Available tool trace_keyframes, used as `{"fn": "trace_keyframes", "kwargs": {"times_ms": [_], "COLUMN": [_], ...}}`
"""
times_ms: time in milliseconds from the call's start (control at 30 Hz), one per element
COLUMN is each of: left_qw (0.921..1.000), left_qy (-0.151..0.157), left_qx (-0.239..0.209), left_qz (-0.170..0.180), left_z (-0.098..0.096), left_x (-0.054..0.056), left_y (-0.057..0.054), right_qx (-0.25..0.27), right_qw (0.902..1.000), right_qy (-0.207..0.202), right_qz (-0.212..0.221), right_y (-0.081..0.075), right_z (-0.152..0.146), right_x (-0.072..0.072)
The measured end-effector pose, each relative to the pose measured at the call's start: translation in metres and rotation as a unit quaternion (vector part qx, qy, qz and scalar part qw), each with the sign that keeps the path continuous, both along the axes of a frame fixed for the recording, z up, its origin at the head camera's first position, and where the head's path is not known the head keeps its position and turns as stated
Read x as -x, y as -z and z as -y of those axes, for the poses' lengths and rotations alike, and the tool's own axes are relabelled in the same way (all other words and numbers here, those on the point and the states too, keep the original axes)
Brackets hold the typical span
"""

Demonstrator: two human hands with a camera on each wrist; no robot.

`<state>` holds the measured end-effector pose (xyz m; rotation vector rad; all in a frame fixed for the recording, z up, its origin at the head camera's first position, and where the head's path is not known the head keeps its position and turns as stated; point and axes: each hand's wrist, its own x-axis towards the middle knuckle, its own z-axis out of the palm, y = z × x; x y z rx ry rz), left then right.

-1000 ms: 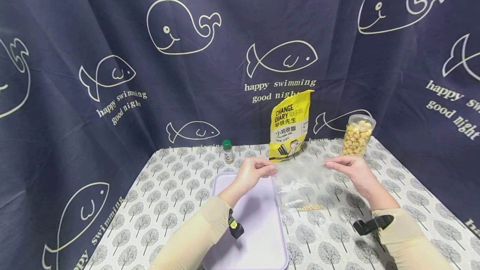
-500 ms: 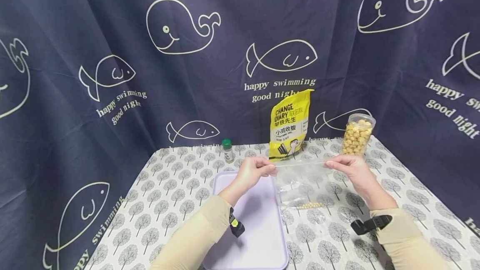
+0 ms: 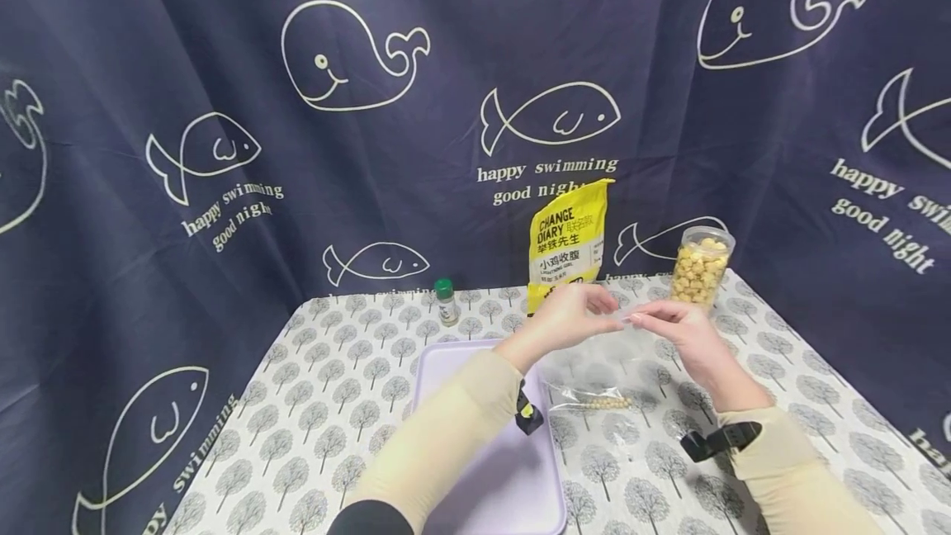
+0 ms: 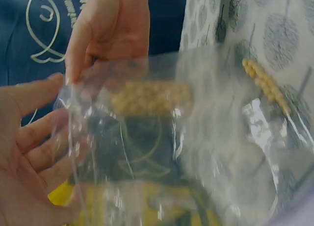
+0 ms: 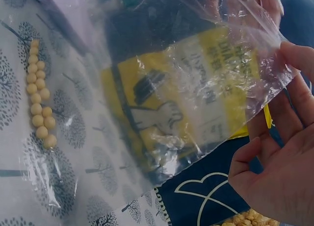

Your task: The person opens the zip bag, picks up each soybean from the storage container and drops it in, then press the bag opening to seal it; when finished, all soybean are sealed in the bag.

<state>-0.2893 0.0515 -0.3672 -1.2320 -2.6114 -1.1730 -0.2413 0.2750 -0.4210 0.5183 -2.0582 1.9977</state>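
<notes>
A clear plastic zip bag (image 3: 631, 366) hangs by its top edge between my hands. Round pale yellow beans (image 3: 609, 404) lie in a row along its bottom, also plain as beans (image 5: 40, 101) in the right wrist view. My left hand (image 3: 568, 319) pinches the top edge near the right corner, close beside my right hand (image 3: 691, 341), which pinches that corner. In the left wrist view, the fingers of my left hand (image 4: 24, 152) show through the film, and my right hand (image 4: 117, 20) grips the edge above. The bag's left side hangs loose.
A lilac tray (image 3: 490, 485) lies left of the bag, partly under my left forearm. Behind stand a yellow printed pouch (image 3: 568, 242), a jar of popcorn-like pieces (image 3: 700, 271) and a small green-capped bottle (image 3: 447, 304). A tree-patterned cloth (image 3: 334, 419) covers the table.
My left hand has slid right along the bag's top edge from the left corner to beside my right hand. The right hand has stayed nearly in place. The view shifted slightly.
</notes>
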Motion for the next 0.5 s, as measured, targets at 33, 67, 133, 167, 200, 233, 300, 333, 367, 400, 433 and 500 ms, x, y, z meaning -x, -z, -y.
{"fn": "trace_keyframes", "kwargs": {"times_ms": [33,67,133,167,200,233,300,333,367,400,433,500], "left_qw": [1.0,1.0,0.9997,0.9995,0.9992,0.999,0.9989,0.9989,0.9991,0.9993,0.9994,0.9994], "left_qy": [-0.001,-0.006,-0.021,-0.028,-0.032,-0.036,-0.037,-0.036,-0.032,-0.028,-0.023,-0.015], "left_qx": [0.004,0.005,0.008,0.009,0.012,0.013,0.018,0.021,0.022,0.023,0.024,0.028], "left_qz": [-0.002,-0.003,-0.009,-0.014,-0.02,-0.024,-0.024,-0.021,-0.014,-0.008,0.0,0.011], "left_z": [-0.004,-0.007,-0.011,-0.012,-0.013,-0.014,-0.015,-0.015,-0.014,-0.014,-0.014,-0.014], "left_x": [-0.001,-0.001,-0.001,-0.001,0.0,0.001,0.001,0.002,0.002,0.002,0.002,0.002], "left_y": [0.0,0.0,0.001,0.001,0.002,0.002,0.002,0.002,0.002,0.002,0.002,0.002], "right_qx": [-0.002,-0.003,-0.001,0.002,0.005,0.009,0.013,0.012,0.013,0.01,0.009,0.004], "right_qw": [1.0,1.0,1.0,1.0,1.0,0.9999,0.9999,0.9999,0.9999,0.9999,0.9999,0.9998], "right_qy": [0.001,0.001,0.003,0.004,0.005,0.006,0.007,0.008,0.007,0.009,0.01,0.015], "right_qz": [0.001,0.002,0.0,-0.001,-0.002,-0.002,-0.005,-0.005,-0.005,-0.007,-0.009,-0.014], "right_y": [0.0,0.0,-0.001,-0.001,-0.002,-0.002,-0.001,-0.001,0.0,0.0,0.001,0.002], "right_z": [0.001,0.002,0.004,0.005,0.006,0.006,0.006,0.006,0.005,0.005,0.004,0.004], "right_x": [0.0,0.001,0.001,0.002,0.002,0.002,0.002,0.002,0.002,0.001,0.001,0.0]}}
